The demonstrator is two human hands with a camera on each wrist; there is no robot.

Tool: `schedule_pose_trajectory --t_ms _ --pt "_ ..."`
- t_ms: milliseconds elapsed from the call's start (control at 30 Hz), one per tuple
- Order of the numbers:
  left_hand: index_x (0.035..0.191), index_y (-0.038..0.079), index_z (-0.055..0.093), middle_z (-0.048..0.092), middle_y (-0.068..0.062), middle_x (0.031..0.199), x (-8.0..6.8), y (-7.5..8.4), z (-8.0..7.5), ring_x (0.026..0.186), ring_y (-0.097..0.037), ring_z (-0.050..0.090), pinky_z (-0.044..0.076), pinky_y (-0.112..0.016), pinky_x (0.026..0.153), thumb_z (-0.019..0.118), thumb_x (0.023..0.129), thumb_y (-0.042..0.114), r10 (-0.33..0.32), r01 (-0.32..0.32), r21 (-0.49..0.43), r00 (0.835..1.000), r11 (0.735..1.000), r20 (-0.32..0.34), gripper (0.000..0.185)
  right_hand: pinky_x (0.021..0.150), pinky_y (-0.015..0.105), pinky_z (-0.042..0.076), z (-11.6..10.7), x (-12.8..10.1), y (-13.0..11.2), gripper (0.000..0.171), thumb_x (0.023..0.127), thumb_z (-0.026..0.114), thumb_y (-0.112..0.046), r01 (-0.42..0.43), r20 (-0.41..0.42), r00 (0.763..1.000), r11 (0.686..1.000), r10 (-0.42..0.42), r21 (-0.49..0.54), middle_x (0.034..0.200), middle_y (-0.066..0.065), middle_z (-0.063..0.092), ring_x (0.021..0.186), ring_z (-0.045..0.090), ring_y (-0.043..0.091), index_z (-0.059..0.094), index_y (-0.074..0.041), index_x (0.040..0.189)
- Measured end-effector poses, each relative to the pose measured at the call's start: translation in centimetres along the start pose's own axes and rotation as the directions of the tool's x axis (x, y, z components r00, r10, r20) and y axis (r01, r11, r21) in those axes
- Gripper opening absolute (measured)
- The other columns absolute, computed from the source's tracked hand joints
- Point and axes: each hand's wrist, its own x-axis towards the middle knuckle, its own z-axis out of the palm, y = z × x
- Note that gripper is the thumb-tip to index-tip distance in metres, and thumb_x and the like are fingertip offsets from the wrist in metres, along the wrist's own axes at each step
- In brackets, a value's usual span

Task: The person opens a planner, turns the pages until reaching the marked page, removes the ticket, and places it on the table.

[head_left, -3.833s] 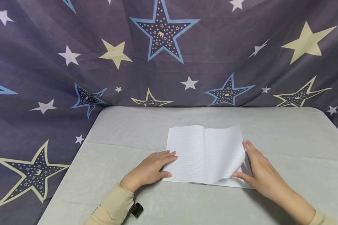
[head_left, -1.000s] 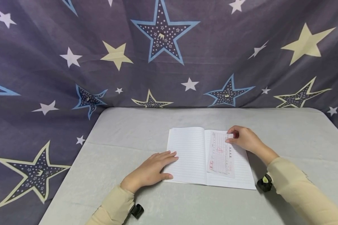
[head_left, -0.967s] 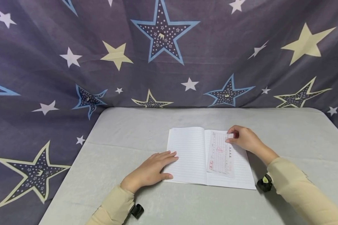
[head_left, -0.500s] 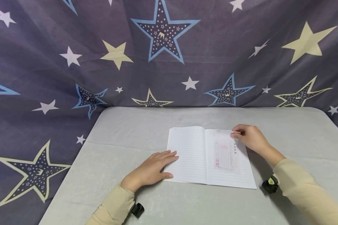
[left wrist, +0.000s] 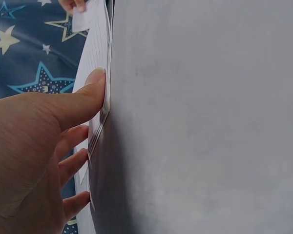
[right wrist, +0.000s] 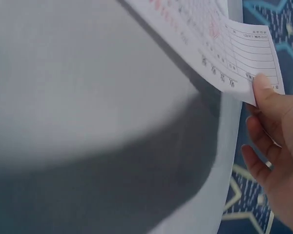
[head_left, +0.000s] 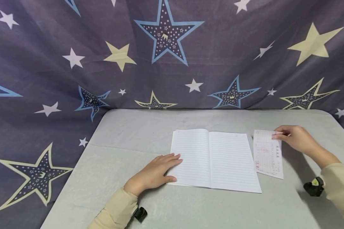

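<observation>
An open notebook [head_left: 232, 162] with lined pages lies on the table. My left hand [head_left: 154, 173] rests at its left edge, fingers spread and fairly straight; in the left wrist view the thumb [left wrist: 83, 100] lies on the page near the edge. To the right of the notebook, my right hand [head_left: 298, 138] pinches a printed form slip [head_left: 266, 156] by its upper right corner. Red marks and a small red box show on the slip. Seen from the right wrist, the thumb [right wrist: 263, 92] presses on the slip's ruled end, and the slip casts a shadow on the table.
The grey-covered table [head_left: 126, 127] extends around the notebook on every side. A dark curtain [head_left: 218, 47] with stars hangs behind the table and along its left side. Black wrist cameras sit at both cuffs.
At first the right hand was at a lifted page; later it held the slip over the right page. The slip has since moved right, off the notebook. The left hand has stayed put.
</observation>
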Motion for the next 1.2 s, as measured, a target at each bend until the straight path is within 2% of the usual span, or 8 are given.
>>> schedule_pose_trajectory --t_ms 267,533,667,767,900,1067,1133,1200 --pt "0.148 0.013 0.047 0.035 -0.005 0.158 0.1 0.2 0.0 0.146 -0.028 0.029 0.022 -0.051 0.118 0.070 0.091 0.033 0.001 -0.001 -0.001 1.000 1.000 0.002 0.065 0.060 0.034 0.039 -0.3 -0.5 2.1 0.021 0.093 0.071 -0.015 -0.062 0.097 0.993 0.995 0.070 -0.077 0.076 0.004 0.062 0.067 0.047 0.018 0.068 0.005 0.096" --pt "0.148 0.012 0.047 0.036 -0.006 0.157 0.1 0.6 0.3 0.145 -0.028 0.031 0.024 -0.049 0.117 0.069 0.092 0.032 -0.008 0.008 0.041 1.000 0.999 -0.010 0.064 0.064 0.044 0.044 0.1 -0.4 1.5 0.030 0.090 0.072 -0.019 -0.110 0.130 0.983 0.983 0.130 -0.149 0.085 0.011 0.063 0.073 0.053 0.024 0.065 0.005 0.109" --pt "0.148 0.010 0.046 0.036 -0.012 0.157 -0.3 1.1 0.4 0.144 -0.031 0.031 0.027 -0.050 0.116 0.069 0.092 0.032 -0.054 0.055 0.056 0.998 0.997 -0.029 0.064 0.069 0.056 0.046 0.1 -0.5 1.1 0.039 0.088 0.073 -0.020 -0.103 0.097 0.988 0.978 0.122 -0.179 0.096 0.022 0.063 0.083 0.058 0.036 0.062 0.005 0.116" --pt "0.148 0.007 0.046 0.033 -0.020 0.157 -0.5 1.6 0.4 0.144 -0.036 0.031 0.029 -0.053 0.115 0.071 0.092 0.029 -0.134 0.135 0.017 0.990 0.991 -0.051 0.065 0.083 0.068 0.042 0.4 -1.0 0.7 0.047 0.088 0.073 -0.019 -0.081 0.061 0.994 0.981 0.093 -0.177 0.114 0.034 0.057 0.104 0.053 0.051 0.057 0.008 0.123" --pt "0.144 0.003 0.049 0.035 -0.025 0.153 -0.5 2.4 0.6 0.141 -0.040 0.033 0.032 -0.055 0.112 0.076 0.087 0.023 -0.246 0.240 -0.064 0.962 0.969 -0.116 0.066 0.094 0.073 0.033 1.0 -2.1 -0.5 0.049 0.087 0.074 -0.012 0.003 0.009 1.000 0.994 -0.002 -0.114 0.125 0.039 0.049 0.114 0.042 0.059 0.053 0.009 0.126" --pt "0.137 0.001 0.055 0.047 -0.022 0.144 0.0 3.2 1.5 0.132 -0.039 0.042 0.040 -0.053 0.105 0.079 0.083 0.017 -0.361 0.326 -0.168 0.896 0.930 -0.260 0.061 0.091 0.067 0.038 2.2 -4.7 -3.7 0.047 0.079 0.080 -0.006 0.198 -0.049 0.979 0.980 -0.199 -0.028 0.119 0.031 0.059 0.110 0.051 0.053 0.060 0.005 0.120" --pt "0.136 0.000 0.055 0.048 -0.021 0.142 0.4 3.6 1.8 0.129 -0.039 0.043 0.043 -0.053 0.102 0.079 0.083 0.016 -0.406 0.355 -0.213 0.867 0.910 -0.289 0.061 0.101 0.054 0.041 2.9 -5.9 -5.1 0.047 0.076 0.082 -0.008 0.263 -0.058 0.963 0.965 -0.264 -0.015 0.118 0.026 0.062 0.110 0.055 0.047 0.063 0.001 0.118" --pt "0.137 -0.001 0.053 0.047 -0.023 0.141 0.8 4.0 1.8 0.128 -0.040 0.043 0.043 -0.053 0.101 0.080 0.082 0.017 -0.437 0.369 -0.260 0.852 0.892 -0.289 0.064 0.107 0.034 0.040 3.7 -7.0 -6.6 0.049 0.073 0.084 -0.011 0.308 -0.054 0.950 0.951 -0.308 -0.003 0.117 0.021 0.065 0.109 0.058 0.043 0.065 -0.003 0.118"
